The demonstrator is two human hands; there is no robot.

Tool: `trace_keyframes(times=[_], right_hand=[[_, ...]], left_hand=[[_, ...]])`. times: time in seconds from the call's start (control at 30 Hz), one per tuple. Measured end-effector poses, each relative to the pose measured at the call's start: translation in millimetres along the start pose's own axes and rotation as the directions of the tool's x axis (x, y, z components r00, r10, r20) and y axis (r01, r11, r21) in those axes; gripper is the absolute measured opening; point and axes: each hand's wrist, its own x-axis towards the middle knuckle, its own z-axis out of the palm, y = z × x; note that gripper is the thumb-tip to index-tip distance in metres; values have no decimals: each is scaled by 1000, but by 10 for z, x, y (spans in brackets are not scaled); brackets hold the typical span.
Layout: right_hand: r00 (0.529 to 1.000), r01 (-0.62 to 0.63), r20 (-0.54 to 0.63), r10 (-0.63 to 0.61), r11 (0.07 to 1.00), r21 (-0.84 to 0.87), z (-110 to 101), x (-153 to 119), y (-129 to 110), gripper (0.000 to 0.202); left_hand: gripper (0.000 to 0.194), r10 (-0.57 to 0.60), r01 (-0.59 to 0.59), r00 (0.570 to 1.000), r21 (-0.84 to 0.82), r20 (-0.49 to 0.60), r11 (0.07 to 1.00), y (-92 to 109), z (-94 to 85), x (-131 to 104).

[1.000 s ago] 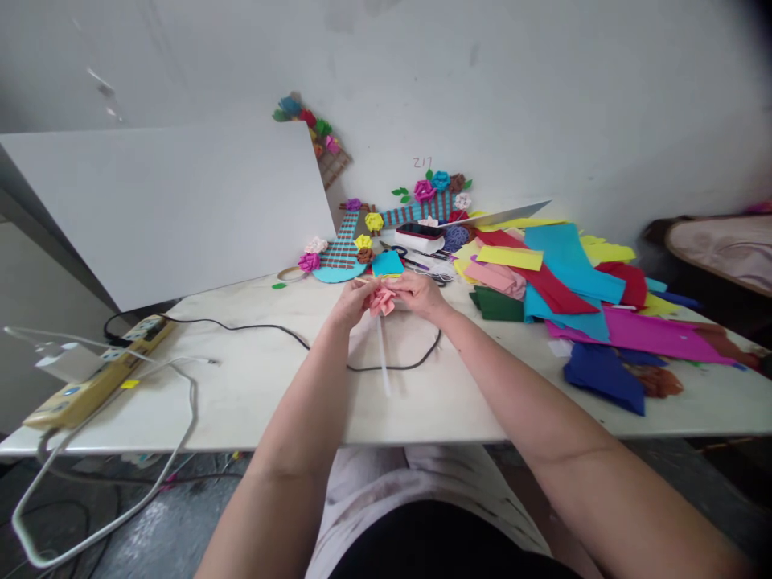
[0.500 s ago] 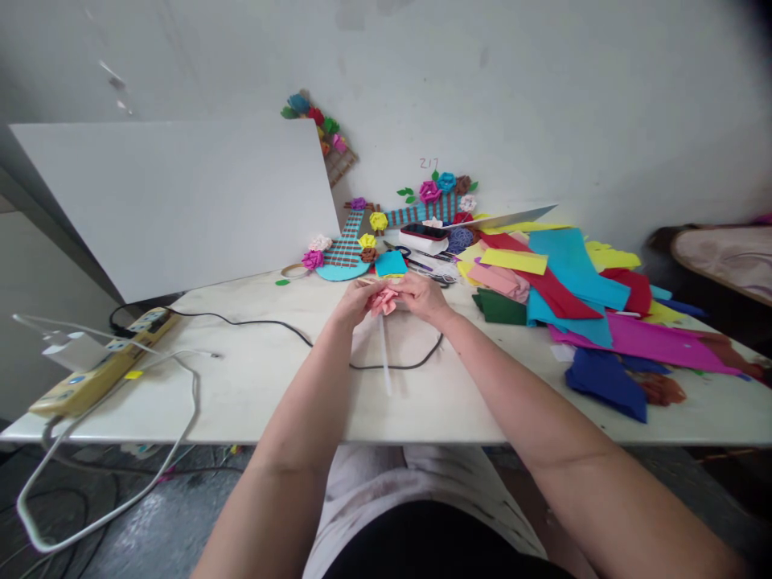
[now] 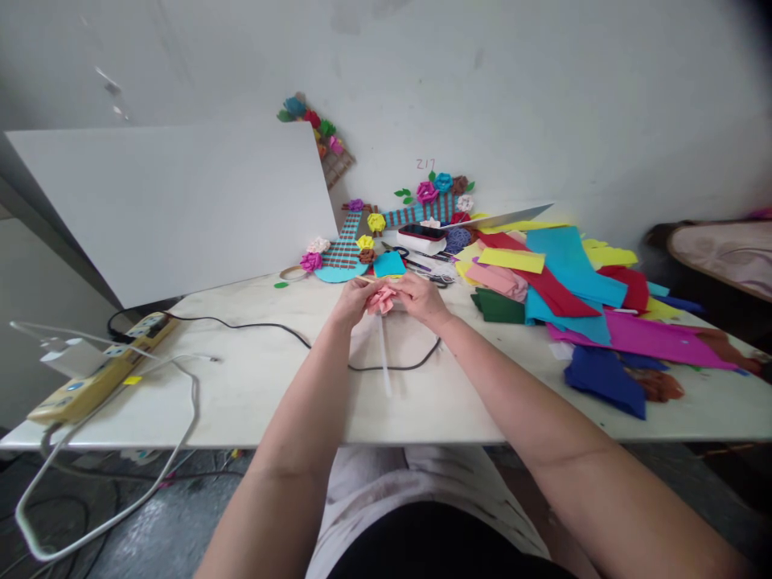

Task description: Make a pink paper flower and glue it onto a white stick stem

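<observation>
Between my two hands is a pink paper flower (image 3: pixel 382 301), its petals gathered and crinkled. My left hand (image 3: pixel 355 301) is closed on its left side, and my right hand (image 3: pixel 420 297) pinches its right side. Below the flower a thin white, translucent stick (image 3: pixel 384 358) points down toward me; its upper end is hidden by the flower, so I cannot tell whether the two are joined. A blue paper square (image 3: pixel 389 264) lies just beyond my fingers. Behind it stands a turquoise woven guitar-shaped piece (image 3: pixel 343 253) trimmed with paper flowers.
Coloured crepe paper (image 3: pixel 560 265) is heaped on the right. A phone (image 3: pixel 422 232) rests on a white box at the back. A large white board (image 3: pixel 174 209) leans at left. A yellow power strip (image 3: pixel 90 378) and a black cable (image 3: pixel 265 325) lie on the table (image 3: pixel 253 386).
The view has shifted very slightly. Both hands stay on the pink flower, with almost no visible movement of the fingers.
</observation>
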Motion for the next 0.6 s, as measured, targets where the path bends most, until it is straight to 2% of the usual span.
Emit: trace_keyframes(times=[0.23, 0.43, 0.6], right_hand=[[1000, 20, 4, -20, 998, -61, -15, -10, -21, 30], [998, 40, 56, -31, 985, -169, -62, -19, -83, 29], [996, 43, 79, -28, 981, -189, -48, -32, -60, 32]], left_hand=[[40, 5, -4, 1000, 27, -2, 1000, 6, 10, 9], [39, 25, -25, 1000, -6, -14, 1000, -27, -8, 20], [39, 14, -14, 999, -7, -35, 1000, -47, -28, 31]])
